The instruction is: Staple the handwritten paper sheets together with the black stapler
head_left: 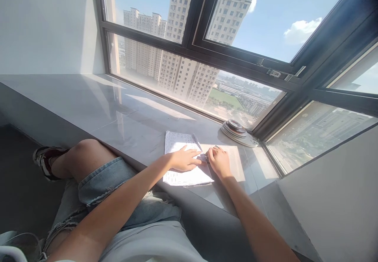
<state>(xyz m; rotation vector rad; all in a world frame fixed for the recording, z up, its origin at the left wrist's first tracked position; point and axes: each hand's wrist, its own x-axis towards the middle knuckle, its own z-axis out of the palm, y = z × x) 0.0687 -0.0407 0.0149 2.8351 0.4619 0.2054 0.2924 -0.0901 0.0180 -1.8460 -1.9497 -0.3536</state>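
Observation:
A white paper pad or notebook [177,178] with rows of dark writing lies on the grey tiled sill. My left hand [184,159] rests flat on its page, fingers stretched toward the right edge. At that edge is my right hand [219,160], its fingers curled in a closed grip. Something small and dark shows at its fingertips, too small to name. A slim pen-like stick [196,139] slants across the upper right of the page, just above my left fingertips. Part of the writing is hidden under my left hand.
A stack of round plates or discs [236,131] stands at the sill's right, by the window corner. Dark window frames [189,52] with a metal latch [274,73] rise behind. My legs in ripped denim [103,177] are at lower left, along the sill's front edge.

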